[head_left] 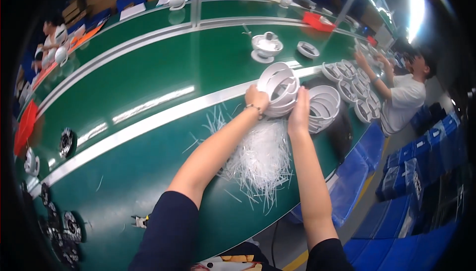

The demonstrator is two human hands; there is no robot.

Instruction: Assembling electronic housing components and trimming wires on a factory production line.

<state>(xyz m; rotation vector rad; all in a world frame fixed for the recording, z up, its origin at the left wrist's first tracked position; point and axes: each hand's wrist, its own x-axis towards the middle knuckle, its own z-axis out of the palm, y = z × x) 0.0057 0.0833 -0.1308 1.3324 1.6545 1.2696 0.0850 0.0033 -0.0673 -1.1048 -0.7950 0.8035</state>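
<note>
A nested stack of white, bowl-shaped plastic shells (279, 80) is tilted between my two hands, over the near side of the green bench. My left hand (256, 98) is closed round its left side, a beaded bracelet at the wrist. Against its right side presses my right hand (299, 111), fingers long and fairly straight. Just right of that hand leans a second stack of white shells (325, 105). Under my forearms spreads a loose pile of thin, clear-white plastic strips (260, 159). Small cutting pliers (141, 221) lie near my left sleeve.
A green conveyor belt (163, 82) runs beyond a metal rail (124, 131), carrying a white assembly (267, 47) and a white ring (308, 50). More white shells (353, 90) stand at right near a co-worker (409, 92). Dark round parts (64, 231) lie at left; blue crates (421, 157) stand right.
</note>
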